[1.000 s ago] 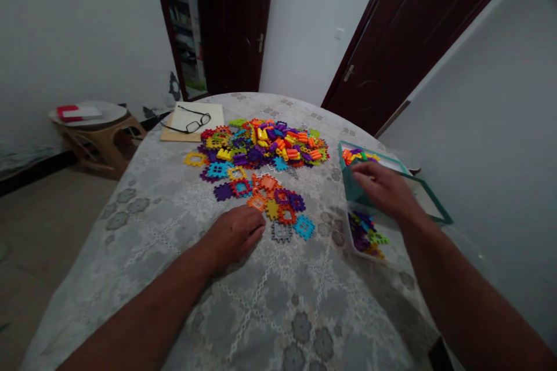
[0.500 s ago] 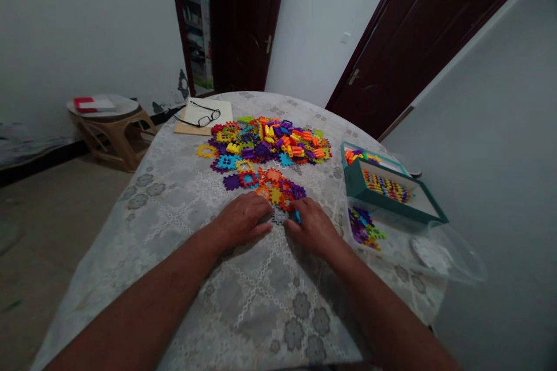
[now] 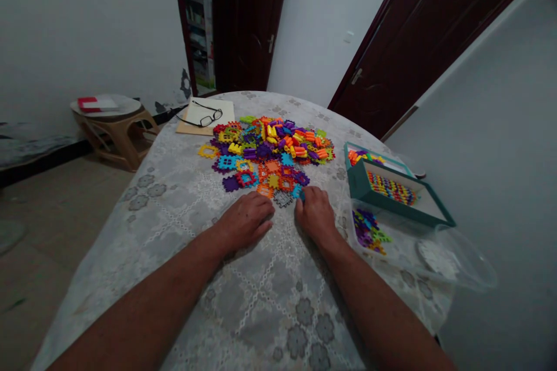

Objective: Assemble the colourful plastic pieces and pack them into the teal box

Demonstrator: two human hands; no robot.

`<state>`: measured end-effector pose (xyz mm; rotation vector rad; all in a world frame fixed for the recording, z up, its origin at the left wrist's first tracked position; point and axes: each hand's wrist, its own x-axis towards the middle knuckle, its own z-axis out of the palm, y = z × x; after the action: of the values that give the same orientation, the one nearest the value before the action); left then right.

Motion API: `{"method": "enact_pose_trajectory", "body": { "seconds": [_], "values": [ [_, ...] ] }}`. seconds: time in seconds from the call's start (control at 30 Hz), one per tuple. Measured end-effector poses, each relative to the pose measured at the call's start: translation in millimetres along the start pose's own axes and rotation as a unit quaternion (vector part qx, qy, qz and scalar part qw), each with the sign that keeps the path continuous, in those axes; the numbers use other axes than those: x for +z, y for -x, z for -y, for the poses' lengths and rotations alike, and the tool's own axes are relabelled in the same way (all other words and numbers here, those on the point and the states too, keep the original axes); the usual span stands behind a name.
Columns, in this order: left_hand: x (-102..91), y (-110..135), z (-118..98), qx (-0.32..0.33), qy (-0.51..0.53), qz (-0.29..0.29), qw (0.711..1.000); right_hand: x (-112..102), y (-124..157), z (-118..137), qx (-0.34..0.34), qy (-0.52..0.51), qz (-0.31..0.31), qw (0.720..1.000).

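A heap of coloured plastic tiles and short tubes (image 3: pixel 272 142) lies in the middle of the round table (image 3: pixel 183 226). In front of it is a flat patch of joined square tiles (image 3: pixel 272 177). A grey tile (image 3: pixel 282 199) sits at its near edge, between my two hands. My left hand (image 3: pixel 246 220) rests palm down on the cloth just left of the grey tile, fingers flat. My right hand (image 3: pixel 317 215) is curled, knuckles up. Its fingertips close on a blue tile (image 3: pixel 299 192) at the patch's right corner.
A teal box (image 3: pixel 369 191) with coloured pieces stands at the right, a clear tub (image 3: pixel 369 231) of pieces in front of it. Glasses (image 3: pixel 205 117) lie on a tan pad at the far left. A wooden stool (image 3: pixel 117 130) stands left of the table; dark doors behind.
My right hand has come from the teal box to the blue tile beside the grey one, then pushed forward toward the patch. My left hand has stayed close to the grey tile.
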<state>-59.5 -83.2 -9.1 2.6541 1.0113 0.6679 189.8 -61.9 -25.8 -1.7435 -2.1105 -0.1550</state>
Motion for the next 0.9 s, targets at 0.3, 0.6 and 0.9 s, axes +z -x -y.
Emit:
{"method": "enact_pose_trajectory", "body": {
  "seconds": [0.3, 0.6, 0.9],
  "values": [
    [0.5, 3.9, 4.5, -0.048, 0.016, -0.036, 0.998, -6.1, 0.8, -3.3, 0.06, -0.1, -0.008, 0.993],
    [-2.3, 2.0, 0.5, -0.123, 0.119, -0.084, 0.982, -23.6, 2.0, 9.8, 0.053, -0.339, -0.055, 0.938],
    [-14.3, -1.3, -1.9, -0.166, 0.214, -0.074, 0.96, -20.1, 8.7, 35.4, -0.038, -0.346, 0.053, 0.936]
  ]
}}
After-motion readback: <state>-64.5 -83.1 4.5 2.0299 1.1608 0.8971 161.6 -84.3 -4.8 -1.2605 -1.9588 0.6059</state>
